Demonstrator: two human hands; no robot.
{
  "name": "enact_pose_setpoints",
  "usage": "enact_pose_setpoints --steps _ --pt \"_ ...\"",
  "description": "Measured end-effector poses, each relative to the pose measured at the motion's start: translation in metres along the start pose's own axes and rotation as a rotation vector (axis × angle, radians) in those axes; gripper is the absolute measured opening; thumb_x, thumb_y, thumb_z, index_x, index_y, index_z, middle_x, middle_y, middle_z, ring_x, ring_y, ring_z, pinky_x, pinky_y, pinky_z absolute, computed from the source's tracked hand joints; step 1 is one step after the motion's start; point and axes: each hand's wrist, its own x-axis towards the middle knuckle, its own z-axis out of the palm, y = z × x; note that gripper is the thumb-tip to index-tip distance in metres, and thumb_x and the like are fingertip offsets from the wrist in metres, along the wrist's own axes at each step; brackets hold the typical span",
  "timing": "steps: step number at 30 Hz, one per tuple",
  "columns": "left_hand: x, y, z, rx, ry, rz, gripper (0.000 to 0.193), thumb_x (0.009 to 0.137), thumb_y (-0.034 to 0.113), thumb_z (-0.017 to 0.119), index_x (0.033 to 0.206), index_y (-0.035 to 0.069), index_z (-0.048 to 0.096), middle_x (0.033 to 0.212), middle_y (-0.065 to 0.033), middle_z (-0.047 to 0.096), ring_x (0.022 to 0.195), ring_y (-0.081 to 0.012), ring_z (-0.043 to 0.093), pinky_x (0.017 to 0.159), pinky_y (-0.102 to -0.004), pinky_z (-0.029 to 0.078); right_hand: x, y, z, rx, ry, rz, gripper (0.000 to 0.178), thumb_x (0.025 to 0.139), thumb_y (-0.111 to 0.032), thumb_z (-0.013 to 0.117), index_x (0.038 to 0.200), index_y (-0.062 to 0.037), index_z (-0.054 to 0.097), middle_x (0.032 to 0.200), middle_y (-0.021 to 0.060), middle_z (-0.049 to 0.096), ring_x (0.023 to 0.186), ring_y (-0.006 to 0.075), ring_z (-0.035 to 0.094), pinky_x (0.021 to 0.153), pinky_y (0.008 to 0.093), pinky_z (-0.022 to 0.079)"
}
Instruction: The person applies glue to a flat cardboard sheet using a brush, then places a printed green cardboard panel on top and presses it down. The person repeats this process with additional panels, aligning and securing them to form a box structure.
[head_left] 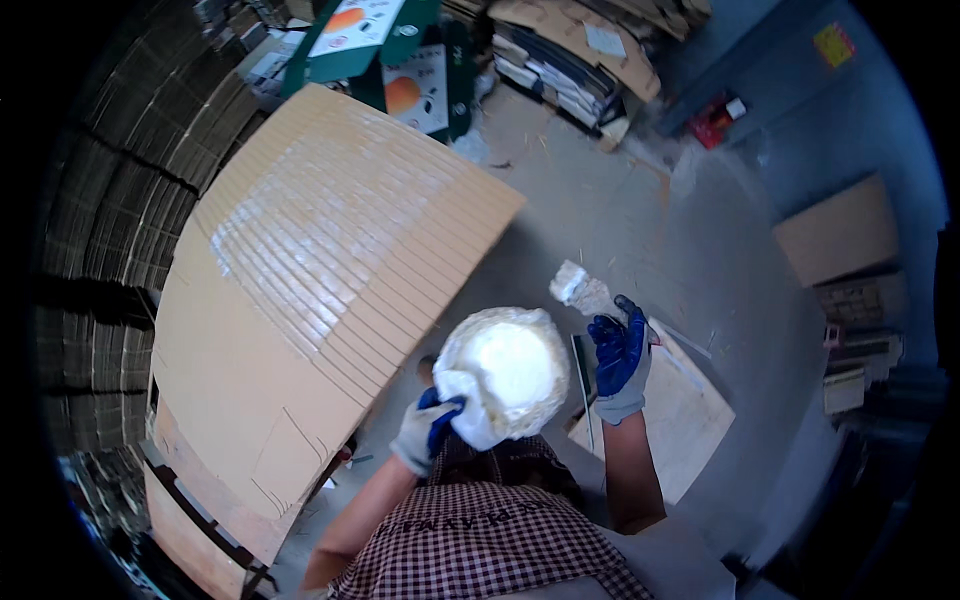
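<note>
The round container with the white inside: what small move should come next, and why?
Probably bring the right hand to the right side of the round container to steady it. The left hand grips a white piece at its lower-left edge, while the right hand is apart from it, off to its right. Any support underneath is hidden.

The round bundle [513, 367] is white, its blurred rim [551, 408] perhaps cream; the gloves [620, 362] are blue-and-grey, the apron [480, 535] dark-and-pale checked.
</note>
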Motion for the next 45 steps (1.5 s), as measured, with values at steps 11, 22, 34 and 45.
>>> enact_pose_setpoints --steps 11,22,34,45 --pt "0.213 -0.217 -0.061 -0.099 0.176 -0.281 0.022 0.075 0.007 0.061 0.097 0.006 0.056 0.084 -0.0061 0.059 0.068 -0.0196 0.057 0.055 -0.0311 0.050 -0.009 0.149 -0.134 -0.058 0.367 0.304 0.033 0.088 -0.021 0.047 0.115 -0.0017 0.045 0.107 0.0096 0.052 0.090 0.0192 0.056 0.078 0.0304 0.047" --pt "0.387 -0.287 -0.139 0.216 0.220 -0.425 0.019 0.078 0.011 0.058 0.093 0.010 0.048 0.086 -0.0072 0.061 0.058 -0.0189 0.055 0.046 -0.0342 0.049 0.054 0.337 -0.217 0.217 0.460 0.460 0.026 0.085 -0.013 0.052 0.110 -0.0031 0.051 0.099 0.0103 0.057 0.085 0.0199 0.058 0.077 0.0337 0.049" --pt "0.381 -0.338 -0.174 0.042 0.601 -0.516 0.024 0.076 0.024 0.063 0.096 0.018 0.051 0.091 -0.0046 0.056 0.077 -0.0177 0.054 0.063 -0.0308 0.047 0.062 0.513 -0.281 0.481 0.589 0.596 0.029 0.088 -0.021 0.047 0.113 -0.0065 0.048 0.109 0.0104 0.051 0.098 0.0238 0.051 0.084 0.0373 0.045" --pt "0.202 -0.348 -0.078 0.565 0.287 -0.526 0.039 0.085 0.035 0.048 0.111 0.006 0.052 0.106 -0.0124 0.056 0.100 -0.0236 0.051 0.084 -0.0307 0.040 -0.104 0.438 -0.315 0.655 0.460 0.845 0.036 0.086 -0.039 0.046 0.107 -0.0109 0.050 0.097 0.0084 0.056 0.086 0.0277 0.055 0.080 0.0422 0.045"
